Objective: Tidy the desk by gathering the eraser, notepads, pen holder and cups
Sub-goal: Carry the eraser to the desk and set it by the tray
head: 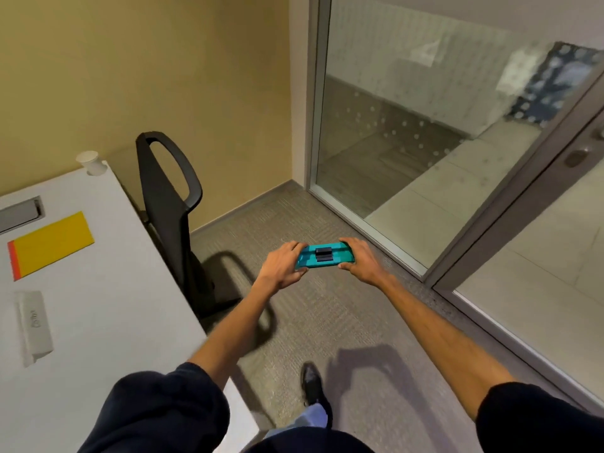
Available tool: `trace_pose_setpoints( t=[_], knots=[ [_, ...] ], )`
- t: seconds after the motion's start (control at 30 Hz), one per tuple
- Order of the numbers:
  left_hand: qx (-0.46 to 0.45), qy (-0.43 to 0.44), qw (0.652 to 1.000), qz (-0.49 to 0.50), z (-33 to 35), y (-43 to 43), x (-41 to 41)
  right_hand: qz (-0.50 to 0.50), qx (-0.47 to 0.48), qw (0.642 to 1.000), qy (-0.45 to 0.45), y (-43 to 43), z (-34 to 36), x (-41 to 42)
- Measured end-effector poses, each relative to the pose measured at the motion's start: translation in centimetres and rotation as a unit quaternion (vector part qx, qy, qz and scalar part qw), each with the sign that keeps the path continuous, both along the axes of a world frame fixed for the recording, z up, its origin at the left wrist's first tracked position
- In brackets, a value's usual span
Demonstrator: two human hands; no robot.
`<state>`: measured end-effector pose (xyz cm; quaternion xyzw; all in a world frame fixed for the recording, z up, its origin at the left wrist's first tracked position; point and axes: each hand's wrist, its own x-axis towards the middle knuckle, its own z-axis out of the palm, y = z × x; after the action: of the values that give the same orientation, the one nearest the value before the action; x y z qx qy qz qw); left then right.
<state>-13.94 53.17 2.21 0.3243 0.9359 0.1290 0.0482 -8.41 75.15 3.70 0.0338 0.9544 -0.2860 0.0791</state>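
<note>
A teal rectangular object (336, 258) with a small black block on top is held out in front of me over the carpet. My left hand (283, 264) grips its left end and my right hand (358, 258) grips its right end. On the white desk (108, 289) at the left lie a yellow notepad (52, 245) with an orange edge and a white eraser (34, 326). A white paper cup (91, 162) stands at the desk's far corner.
A black office chair (170, 204) stands against the desk's right edge. A glass wall and door frame (434, 276) run along the right. Grey carpet lies between. A grey cable hatch (19, 214) sits in the desk top. My shoe (312, 384) is on the carpet.
</note>
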Motion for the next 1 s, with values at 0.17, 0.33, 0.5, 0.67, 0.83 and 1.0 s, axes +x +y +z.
trace_pose_setpoints(
  t=[0.17,0.33,0.5,0.67,0.83,1.0],
  knots=[
    [0.0,-0.01,0.999,0.035,0.5,2.3,-8.7,0.027,0.011,1.0,-0.008,2.5,0.9,-9.5],
    [0.023,-0.011,0.996,0.085,1.9,3.5,-16.4,0.052,0.002,0.998,0.018,3.4,2.6,-18.5],
    [0.01,-0.017,0.993,0.118,2.5,3.9,-22.3,0.085,0.001,0.996,0.017,4.2,2.9,-26.0],
    [-0.004,-0.019,0.988,0.153,1.8,4.6,-28.5,0.113,-0.01,0.994,0.011,4.8,1.7,-33.8],
    [-0.014,-0.029,0.978,0.206,0.9,5.6,-36.1,0.165,-0.015,0.986,0.008,5.6,0.5,-43.5],
    [-0.013,-0.042,0.964,0.263,1.4,6.7,-43.0,0.226,-0.015,0.974,0.002,6.1,0.8,-53.5]
  ],
)
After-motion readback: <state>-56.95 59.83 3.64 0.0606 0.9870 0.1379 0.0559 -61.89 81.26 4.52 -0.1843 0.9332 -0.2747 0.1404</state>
